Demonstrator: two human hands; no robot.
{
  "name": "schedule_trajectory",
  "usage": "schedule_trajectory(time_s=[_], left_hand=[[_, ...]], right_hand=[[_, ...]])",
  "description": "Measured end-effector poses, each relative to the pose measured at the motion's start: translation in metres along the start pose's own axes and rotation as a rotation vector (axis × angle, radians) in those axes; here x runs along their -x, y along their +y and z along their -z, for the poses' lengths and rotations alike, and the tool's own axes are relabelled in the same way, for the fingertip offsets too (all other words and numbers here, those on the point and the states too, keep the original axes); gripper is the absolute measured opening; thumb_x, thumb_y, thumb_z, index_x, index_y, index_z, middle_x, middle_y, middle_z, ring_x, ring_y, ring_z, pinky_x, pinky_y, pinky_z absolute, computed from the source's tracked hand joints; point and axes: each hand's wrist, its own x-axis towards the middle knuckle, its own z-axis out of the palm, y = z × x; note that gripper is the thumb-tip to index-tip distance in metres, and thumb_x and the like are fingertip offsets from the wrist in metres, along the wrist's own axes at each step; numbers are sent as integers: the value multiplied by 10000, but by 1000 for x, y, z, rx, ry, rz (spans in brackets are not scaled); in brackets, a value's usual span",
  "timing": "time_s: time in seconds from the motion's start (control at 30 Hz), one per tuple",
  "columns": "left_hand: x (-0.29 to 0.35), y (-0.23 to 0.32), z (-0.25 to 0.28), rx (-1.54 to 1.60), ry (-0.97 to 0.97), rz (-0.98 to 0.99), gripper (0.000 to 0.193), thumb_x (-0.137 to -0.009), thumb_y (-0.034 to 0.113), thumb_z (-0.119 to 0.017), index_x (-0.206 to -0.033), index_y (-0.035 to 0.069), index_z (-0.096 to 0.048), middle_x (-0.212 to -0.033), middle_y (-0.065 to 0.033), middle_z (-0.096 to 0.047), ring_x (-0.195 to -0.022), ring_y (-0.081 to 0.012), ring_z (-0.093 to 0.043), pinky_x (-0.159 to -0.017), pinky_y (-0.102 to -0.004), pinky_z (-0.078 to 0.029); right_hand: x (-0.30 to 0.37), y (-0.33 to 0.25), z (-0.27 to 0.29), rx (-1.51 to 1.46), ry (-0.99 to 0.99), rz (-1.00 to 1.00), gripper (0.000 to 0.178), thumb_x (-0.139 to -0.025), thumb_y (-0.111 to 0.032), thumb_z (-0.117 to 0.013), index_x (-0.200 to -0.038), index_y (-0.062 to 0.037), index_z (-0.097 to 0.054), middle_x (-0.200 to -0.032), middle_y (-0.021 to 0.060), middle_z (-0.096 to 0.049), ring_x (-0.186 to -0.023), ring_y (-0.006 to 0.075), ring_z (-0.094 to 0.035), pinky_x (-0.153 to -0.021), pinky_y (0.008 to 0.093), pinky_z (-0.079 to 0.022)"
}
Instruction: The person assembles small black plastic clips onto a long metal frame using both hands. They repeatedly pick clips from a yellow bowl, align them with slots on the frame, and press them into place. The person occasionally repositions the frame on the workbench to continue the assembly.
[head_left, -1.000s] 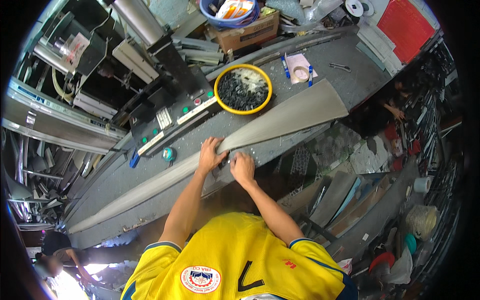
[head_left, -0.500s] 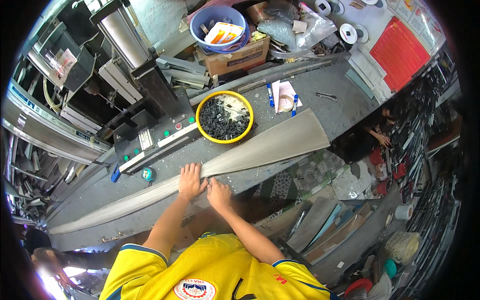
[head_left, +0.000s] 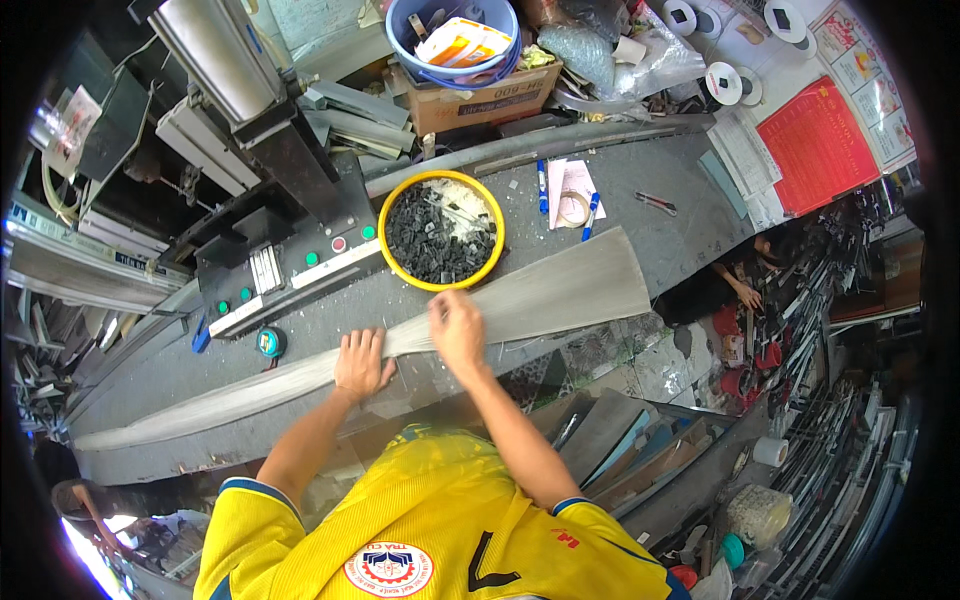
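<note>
Grey mesh (head_left: 565, 288) lies lengthwise on the workbench (head_left: 690, 240), running from near its left end along the front edge toward the right corner. We judge the work partway along: the mesh is laid out and bunched narrow around its middle, while its right end spreads wide and flat, apparently not gathered. Small black pieces (head_left: 430, 235) fill most of the yellow bowl (head_left: 408, 278) toward the back edge, so plenty look unused; whether any sit on the mesh we cannot tell. Our left hand (head_left: 360, 366) rests palm down on the mesh just left of the narrow part, fingers extended, thumb out, clasping nothing that we can see. Our right hand (head_left: 459, 335) is over the mesh just in front of the bowl, fingers curled and blurred; we cannot tell whether it pinches anything.
</note>
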Motion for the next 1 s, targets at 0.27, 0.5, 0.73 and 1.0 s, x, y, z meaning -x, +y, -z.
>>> schedule_trajectory(time_s=[0.27, 0.5, 0.73, 1.0], left_hand=[[-4, 2, 17, 208, -127, 146, 691, -887, 285, -794, -1456, -7, -532, -1357, -241, -572, -1250, -448, -528, -1092, -563, -402], [-78, 40, 112, 623, 6, 351, 468, -920, 114, -789, -1350, -7, -649, -1247, -217, -699, -1086, -417, -695, -990, -503, -530], [-200, 125, 129, 837, 358, 262, 361, -923, -55, -742, -1281, -26, -704, -1142, -154, -716, -1049, -248, -721, -923, -382, -582], [-269, 177, 98, 1339, 376, 615, 238, -973, 14, -724, -1194, -74, -724, -1103, -104, -737, -1014, -185, -685, -947, -340, -548]], right_hand=[[-106, 52, 26, 426, -102, 51, 185, -921, -187, -771, -1055, -75, -710, -1081, 148, -639, -1080, 371, -618, -910, 522, -504], [-116, 39, 40, 221, -67, 75, 226, -884, -157, -795, -1060, -69, -685, -1058, 129, -619, -1107, 345, -606, -938, 486, -478], [-131, 47, 72, -787, -365, -255, 173, -1011, -161, -764, -1050, 2, -718, -919, 70, -767, -859, 128, -713, -777, 319, -573], [-189, 102, 121, -1094, -644, -371, 157, -1072, -134, -687, -1073, 22, -702, -881, 32, -711, -795, 94, -641, -712, 293, -527]])
